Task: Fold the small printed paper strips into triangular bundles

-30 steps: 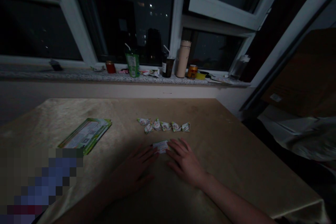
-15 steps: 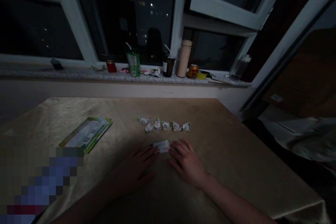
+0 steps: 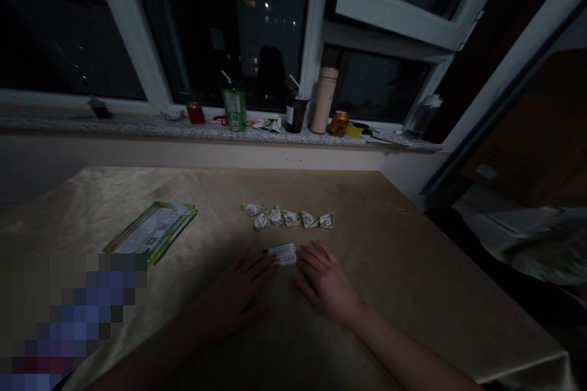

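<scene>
A small flat printed packet (image 3: 283, 253) lies on the tan tablecloth (image 3: 389, 293) between my hands. My left hand (image 3: 241, 287) rests palm down in shadow, fingers stretched out, its fingertips at the packet's left edge. On the other side, my right hand (image 3: 324, 275) lies with fingers spread, the fingertips at or close to the right edge. Neither hand grips anything. Just beyond the packet, several twist-wrapped candies (image 3: 291, 218) sit in an uneven row. Farther left lies a flat green and white bag (image 3: 153, 232) with printing and a square code.
A stone windowsill (image 3: 257, 136) behind the table holds a green cup (image 3: 235, 109) with a straw, a dark cup (image 3: 296, 113), a pink flask (image 3: 324, 101) and jars. A blurred-out patch covers the lower left. Cardboard boxes (image 3: 513, 140) stand at the right.
The view has shifted very slightly. Both hands, the packet and the candies stay in the same places.
</scene>
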Available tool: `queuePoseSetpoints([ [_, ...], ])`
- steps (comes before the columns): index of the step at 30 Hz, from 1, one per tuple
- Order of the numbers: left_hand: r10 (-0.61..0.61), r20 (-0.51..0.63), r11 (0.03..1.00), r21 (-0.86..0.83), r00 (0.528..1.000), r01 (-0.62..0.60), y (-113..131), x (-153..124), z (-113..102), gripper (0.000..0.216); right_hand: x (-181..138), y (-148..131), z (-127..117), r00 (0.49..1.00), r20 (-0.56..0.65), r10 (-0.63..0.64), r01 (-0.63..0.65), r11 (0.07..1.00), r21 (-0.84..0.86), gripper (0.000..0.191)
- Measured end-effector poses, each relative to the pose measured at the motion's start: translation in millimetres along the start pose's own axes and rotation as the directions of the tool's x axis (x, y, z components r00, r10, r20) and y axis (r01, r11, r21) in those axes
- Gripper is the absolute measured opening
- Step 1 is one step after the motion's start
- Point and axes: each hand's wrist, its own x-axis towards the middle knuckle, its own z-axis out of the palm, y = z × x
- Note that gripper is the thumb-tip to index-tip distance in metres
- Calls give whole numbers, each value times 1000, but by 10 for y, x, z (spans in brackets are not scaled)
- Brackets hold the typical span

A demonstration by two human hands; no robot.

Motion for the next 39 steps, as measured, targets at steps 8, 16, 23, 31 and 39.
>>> queuePoseSetpoints([
  [8, -15, 38, 1000, 24, 999, 14, -30, -15, -62, 55, 12, 17, 4, 998, 70, 7, -10, 999, 48, 33],
  [16, 35, 80, 999, 34, 996, -38, -137, 0, -190, 49, 40, 28, 55, 1000, 15, -12, 12, 1000, 29, 29],
  [23, -19, 65, 999, 51, 998, 16, -91, -52, -57, 66, 40, 30, 91, 1000, 5, -29, 29, 1000, 1, 27],
  [31, -17, 21, 999, -45, 1000, 18, -54, -34, 7, 73, 39, -1, 70, 998, 44, -41, 40, 999, 29, 32],
  [39, -8, -26, 960, -280, 1000, 0, 168, 26, -218, 68, 26, 27, 82, 999, 45, -4, -4, 987, 161, 29],
])
